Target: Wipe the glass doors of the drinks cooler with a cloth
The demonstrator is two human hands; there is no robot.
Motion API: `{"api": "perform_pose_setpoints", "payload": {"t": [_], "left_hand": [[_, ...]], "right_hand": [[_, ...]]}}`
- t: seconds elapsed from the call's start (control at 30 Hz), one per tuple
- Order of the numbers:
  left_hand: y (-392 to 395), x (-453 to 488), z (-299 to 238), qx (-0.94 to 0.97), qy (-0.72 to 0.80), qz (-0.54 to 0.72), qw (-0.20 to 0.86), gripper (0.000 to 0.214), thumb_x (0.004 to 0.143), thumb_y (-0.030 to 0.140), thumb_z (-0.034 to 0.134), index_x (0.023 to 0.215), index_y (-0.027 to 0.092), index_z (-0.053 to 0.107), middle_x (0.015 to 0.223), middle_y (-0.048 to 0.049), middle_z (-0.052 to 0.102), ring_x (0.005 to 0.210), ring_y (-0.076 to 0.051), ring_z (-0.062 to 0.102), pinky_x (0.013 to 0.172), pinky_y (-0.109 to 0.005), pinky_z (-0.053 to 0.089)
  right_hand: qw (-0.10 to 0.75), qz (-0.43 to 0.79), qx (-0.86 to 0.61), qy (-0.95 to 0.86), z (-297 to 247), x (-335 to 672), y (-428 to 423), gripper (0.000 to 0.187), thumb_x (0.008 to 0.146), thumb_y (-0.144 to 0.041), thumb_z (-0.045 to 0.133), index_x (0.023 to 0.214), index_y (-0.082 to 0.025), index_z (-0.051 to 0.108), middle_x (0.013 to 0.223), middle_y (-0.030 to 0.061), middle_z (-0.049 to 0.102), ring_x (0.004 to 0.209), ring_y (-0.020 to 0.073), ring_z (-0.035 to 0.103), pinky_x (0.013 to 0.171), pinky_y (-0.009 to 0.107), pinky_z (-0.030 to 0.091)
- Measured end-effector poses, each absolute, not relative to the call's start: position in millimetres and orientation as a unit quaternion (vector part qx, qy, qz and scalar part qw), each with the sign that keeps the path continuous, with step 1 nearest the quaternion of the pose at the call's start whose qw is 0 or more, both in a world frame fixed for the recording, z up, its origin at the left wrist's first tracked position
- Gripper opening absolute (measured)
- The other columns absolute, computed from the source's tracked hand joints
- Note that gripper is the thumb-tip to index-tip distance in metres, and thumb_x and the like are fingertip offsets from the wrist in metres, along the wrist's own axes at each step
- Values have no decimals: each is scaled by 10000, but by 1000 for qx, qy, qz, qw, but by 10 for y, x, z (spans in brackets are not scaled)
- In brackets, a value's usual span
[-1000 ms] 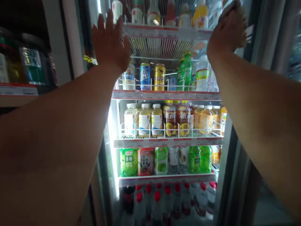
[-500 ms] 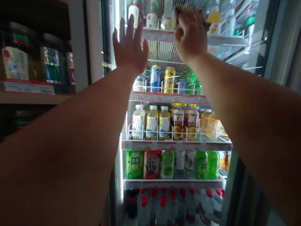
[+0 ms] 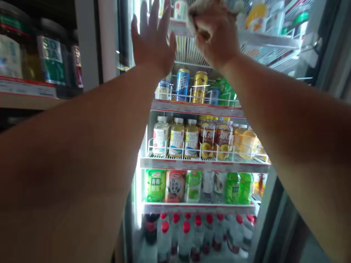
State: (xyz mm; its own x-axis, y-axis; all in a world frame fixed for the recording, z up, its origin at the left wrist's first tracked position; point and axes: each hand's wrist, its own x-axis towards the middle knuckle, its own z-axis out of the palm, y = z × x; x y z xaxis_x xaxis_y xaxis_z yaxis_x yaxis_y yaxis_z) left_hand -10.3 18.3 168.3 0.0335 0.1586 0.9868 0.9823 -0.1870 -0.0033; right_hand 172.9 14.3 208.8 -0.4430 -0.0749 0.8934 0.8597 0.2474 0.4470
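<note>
Right hand (image 3: 219,38) closed on a bunched cloth (image 3: 197,11) near the top shelf (image 3: 270,38); left hand (image 3: 155,47) spread, palm away.
Cloth looks light, soft, not fragile; bunched middle seems best hold. Left-hand contact: can't tell. Visible: one cloth, one gold can (image 3: 200,87), two front brown bottles (image 3: 207,138), three jars (image 3: 52,51).

I stand facing a tall fridge (image 3: 263,219), its wire shelves (image 3: 256,159) fronted by pale label strips (image 3: 192,107) trimmed in red. A white light strip (image 3: 139,204) glares down its left inner side. To my left, a beige shelf board (image 3: 27,103) runs through shadow, with a grey post (image 3: 87,44) upright beside it. On my right, dark framing (image 3: 285,215) blurs away.
</note>
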Motion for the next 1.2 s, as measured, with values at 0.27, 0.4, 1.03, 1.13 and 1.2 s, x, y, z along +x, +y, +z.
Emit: {"api": "perform_pose_setpoints", "payload": {"t": [0.27, 0.4, 1.03, 1.13, 1.2], "left_hand": [[182, -107, 1732, -598, -454, -508, 422, 605, 1040, 253, 390, 1614, 190, 209, 1698, -40, 116, 1559, -311, 64, 1264, -560, 73], [202, -112, 1740, -592, -454, -524, 411, 630, 1015, 200, 455, 1605, 209, 233, 1696, 0, 126, 1559, -306, 73, 1270, -578, 80], [273, -178, 1656, -583, -429, -537, 433, 548, 1002, 155, 455, 1545, 161, 376, 1652, -14, 286, 1539, -274, 186, 1276, -483, 168], [331, -246, 1609, -581, -392, -553, 449, 541, 987, 192, 447, 1525, 146, 408, 1631, -28, 336, 1528, -263, 232, 1271, -485, 191], [351, -268, 1585, -582, -383, -558, 451, 542, 978, 207, 450, 1517, 164, 414, 1626, -22, 346, 1526, -241, 240, 1269, -474, 202]], "right_hand": [[670, -405, -445, -435, 2073, 2204, 167, 348, 974, -158, 486, 1286, -132, 639, 1411, 93, 599, 1367, 290, 462, 1187, 492, 265], [575, -490, -350, -553, 1921, 2313, 135, 300, 1015, -261, 469, 1202, -160, 682, 1316, 82, 652, 1291, 262, 518, 1155, 443, 344], [460, -531, -295, -647, 1631, 2480, 61, 305, 1023, -247, 451, 1258, -159, 625, 1370, 77, 617, 1333, 218, 483, 1198, 390, 319], [619, -443, -424, -490, 1742, 2742, 85, 345, 1035, -246, 433, 1326, -185, 607, 1429, 69, 586, 1380, 251, 447, 1214, 446, 259], [700, -356, -504, -360, 1805, 2938, 103, 376, 1041, -231, 417, 1378, -195, 579, 1459, 83, 563, 1390, 280, 439, 1186, 489, 267]]}}
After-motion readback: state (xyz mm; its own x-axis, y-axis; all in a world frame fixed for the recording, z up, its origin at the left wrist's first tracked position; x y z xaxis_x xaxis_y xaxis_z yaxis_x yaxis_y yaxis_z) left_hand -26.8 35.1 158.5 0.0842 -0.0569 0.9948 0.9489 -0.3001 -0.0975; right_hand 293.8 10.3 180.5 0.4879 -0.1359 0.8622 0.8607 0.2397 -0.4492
